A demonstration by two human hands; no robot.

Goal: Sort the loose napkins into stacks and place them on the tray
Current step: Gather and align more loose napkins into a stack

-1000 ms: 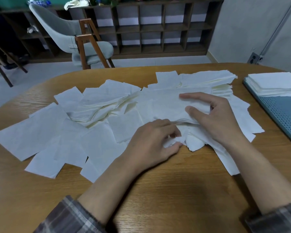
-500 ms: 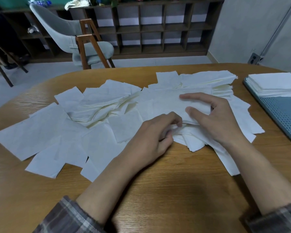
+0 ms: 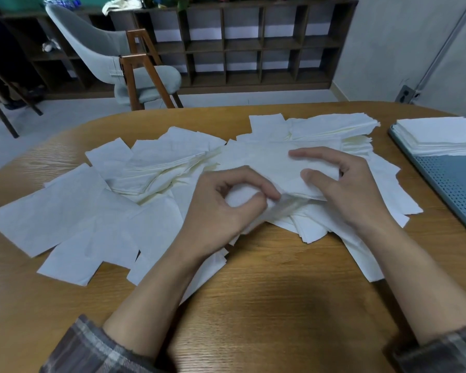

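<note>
Both hands meet over the middle of a wooden desk (image 3: 280, 292), working on a small stack (image 3: 272, 168) of white napkins. Loose napkins (image 3: 73, 211) lie scattered and overlapping all around, spreading far to the left and crowding under both wrists. At the desk's right edge sits a blue perforated tray (image 3: 452, 184) with a finished stack (image 3: 439, 135) squared up on its far end, well apart from the hands. Beyond the desk stand a grey chair (image 3: 135, 65) with wooden legs and a dark cubby shelf unit (image 3: 253, 44). The left hand (image 3: 226, 208) is curled, thumb and forefinger pinching the small stack's near corner. The right hand (image 3: 353, 189) arches over the stack, thumb and forefinger pressed on top, other fingers bent round its right edge. Plaid sleeves (image 3: 92, 348) show at the bottom.
</note>
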